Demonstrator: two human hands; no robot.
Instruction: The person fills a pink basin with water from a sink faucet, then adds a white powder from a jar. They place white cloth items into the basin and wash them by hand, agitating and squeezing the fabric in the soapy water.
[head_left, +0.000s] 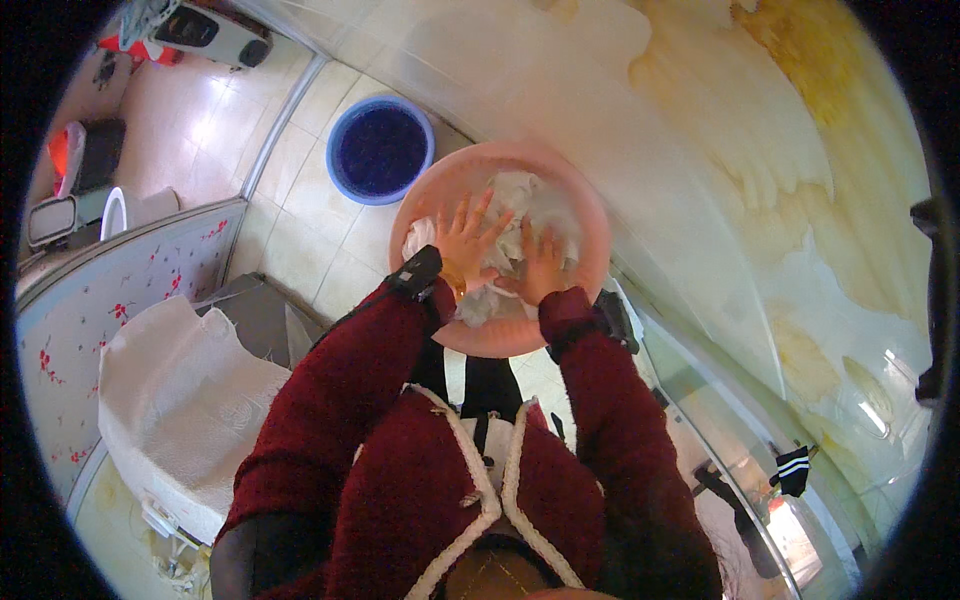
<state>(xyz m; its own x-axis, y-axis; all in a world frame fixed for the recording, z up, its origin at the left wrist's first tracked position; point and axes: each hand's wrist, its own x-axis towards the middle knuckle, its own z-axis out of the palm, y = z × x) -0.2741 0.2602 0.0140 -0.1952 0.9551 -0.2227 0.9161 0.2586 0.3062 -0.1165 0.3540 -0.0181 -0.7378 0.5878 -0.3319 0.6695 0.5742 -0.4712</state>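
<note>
Below me a large pink plastic basin holds pale wet cloth in cloudy water. My left hand is spread flat over the cloth, palm down, fingers pointing away from me. Beside it, my right hand also faces palm down with its fingers apart, its fingertips against the cloth or in the water. The thumbs come close together near the basin's middle. Neither hand has its fingers closed around the fabric. More white cloth bulges up at the basin's left side.
A blue basin with dark liquid stands on the tiled floor, just beyond the pink one. A marbled wall rises on the right. At left are a white cover and a flower-patterned panel. A black striped sock hangs at lower right.
</note>
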